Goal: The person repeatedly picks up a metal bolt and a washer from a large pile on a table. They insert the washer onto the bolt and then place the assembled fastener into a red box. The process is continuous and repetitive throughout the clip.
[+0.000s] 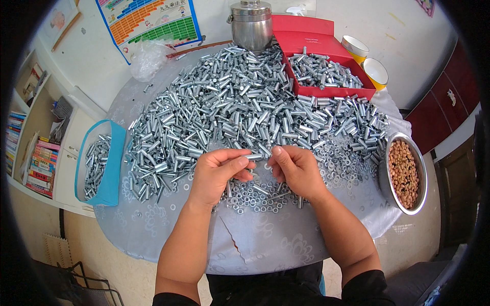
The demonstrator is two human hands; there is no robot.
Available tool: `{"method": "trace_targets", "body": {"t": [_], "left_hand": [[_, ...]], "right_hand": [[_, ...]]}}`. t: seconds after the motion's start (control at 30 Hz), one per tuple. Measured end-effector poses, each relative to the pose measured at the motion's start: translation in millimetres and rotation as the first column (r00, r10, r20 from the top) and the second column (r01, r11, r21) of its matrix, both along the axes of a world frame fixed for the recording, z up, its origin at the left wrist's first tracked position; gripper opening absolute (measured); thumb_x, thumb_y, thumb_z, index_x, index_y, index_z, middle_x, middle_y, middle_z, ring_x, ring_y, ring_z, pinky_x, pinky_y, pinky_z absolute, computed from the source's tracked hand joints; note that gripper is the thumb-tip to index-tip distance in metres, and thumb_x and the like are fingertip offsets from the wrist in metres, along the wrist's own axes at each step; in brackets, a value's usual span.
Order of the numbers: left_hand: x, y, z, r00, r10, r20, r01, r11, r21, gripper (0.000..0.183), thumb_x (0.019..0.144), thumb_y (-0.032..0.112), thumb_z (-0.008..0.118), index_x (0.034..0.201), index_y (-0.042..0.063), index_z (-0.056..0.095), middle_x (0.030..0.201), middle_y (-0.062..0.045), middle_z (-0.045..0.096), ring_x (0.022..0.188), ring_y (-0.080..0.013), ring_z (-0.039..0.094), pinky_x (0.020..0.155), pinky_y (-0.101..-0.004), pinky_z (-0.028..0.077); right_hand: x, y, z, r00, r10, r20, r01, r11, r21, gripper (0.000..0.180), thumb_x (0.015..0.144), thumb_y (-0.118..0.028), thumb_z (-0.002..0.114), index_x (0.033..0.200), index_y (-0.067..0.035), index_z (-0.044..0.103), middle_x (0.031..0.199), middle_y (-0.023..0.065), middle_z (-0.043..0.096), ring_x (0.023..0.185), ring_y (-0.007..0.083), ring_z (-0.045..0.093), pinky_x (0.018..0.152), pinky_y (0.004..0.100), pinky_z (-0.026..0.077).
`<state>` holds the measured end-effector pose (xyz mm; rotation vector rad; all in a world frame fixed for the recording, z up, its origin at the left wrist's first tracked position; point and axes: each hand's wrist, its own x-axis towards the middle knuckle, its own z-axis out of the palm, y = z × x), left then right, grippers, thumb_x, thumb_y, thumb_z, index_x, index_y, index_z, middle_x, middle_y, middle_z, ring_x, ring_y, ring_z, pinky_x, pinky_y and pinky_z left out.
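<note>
My left hand [220, 173] holds a metal expansion anchor bolt [253, 157] between thumb and fingers, lying roughly level and pointing right. At its right end is my right hand [294, 168], thumb and forefinger pinched together; whether a small part sits between them is hard to tell. Behind both hands spreads a large heap of metal sleeves and bolts [226, 103]. Hex nuts [250, 197] lie loose just below the hands, with a few bolts among them. Flat washers [342, 160] are scattered to the right of my right hand.
A blue fabric bin [115, 164] with bolts stands at left, a red box [333, 91] with bolts at back right. On the right is a steel bowl [423, 179] of nuts or beans. A steel pot [250, 26] and a plastic bag [149, 59] are at the back.
</note>
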<state>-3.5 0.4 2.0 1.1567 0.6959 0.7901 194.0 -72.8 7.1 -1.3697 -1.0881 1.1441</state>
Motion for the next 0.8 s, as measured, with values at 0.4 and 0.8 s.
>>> {"method": "trace_targets", "body": {"t": [0.4,0.8], "left_hand": [[0.4,0.5,-0.8,1.0,-0.008,0.025,0.008,1.0,-0.002,0.025,0.091,0.007,0.063,0.112,-0.007,0.064,0.091,-0.017,0.071,0.07,-0.0185,0.07,0.063,-0.0264,0.058],[4.7,-2.5,-3.8,0.999,-0.036,0.027,0.035,0.999,0.034,0.023,0.089,0.001,0.062,0.111,-0.004,0.065,0.093,-0.016,0.071,0.071,-0.0181,0.07,0.065,-0.0272,0.058]], "right_hand": [[-0.3,3.0,-8.1,0.999,0.046,0.019,-0.048,0.983,0.176,0.023,0.092,-0.016,0.067,0.104,0.002,0.062,0.082,0.0029,0.063,0.069,0.0085,0.057,0.062,0.0232,0.048],[4.3,4.7,-6.1,0.981,0.063,-0.181,-0.043,0.993,0.112,0.016,0.093,-0.012,0.063,0.1,0.003,0.063,0.083,0.0053,0.066,0.075,0.0107,0.063,0.069,0.0243,0.053]]}}
